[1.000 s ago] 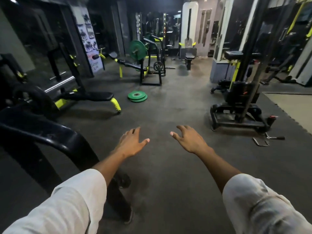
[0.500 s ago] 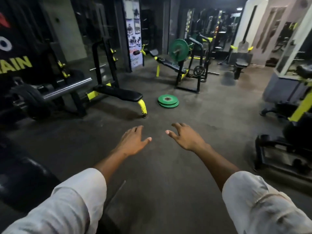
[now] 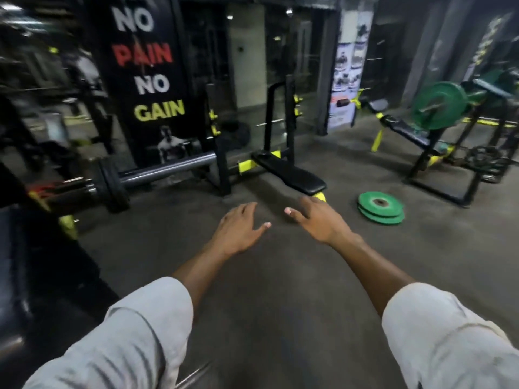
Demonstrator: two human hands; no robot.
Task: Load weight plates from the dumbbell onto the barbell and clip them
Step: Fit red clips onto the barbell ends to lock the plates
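From the head view, both hands were held out in front over bare floor, holding nothing: the left hand (image 3: 238, 227) had its fingers relaxed and slightly spread, and the right hand (image 3: 318, 220) was likewise loose, thumb out. The barbell (image 3: 168, 167) lay across a rack at left with black plates (image 3: 112, 183) already on its near sleeve; two green plates (image 3: 381, 206) were stacked on the floor to the right, just past the flat bench (image 3: 289, 172). No dumbbell could be made out. The step looked like an empty-handed approach, with no plate picked up yet; the next move probably called for locating a plate and taking it in both hands. A black banner (image 3: 148, 66) read "NO PAIN NO GAIN"; the poster (image 3: 348, 66) farther back was too blurred to read.
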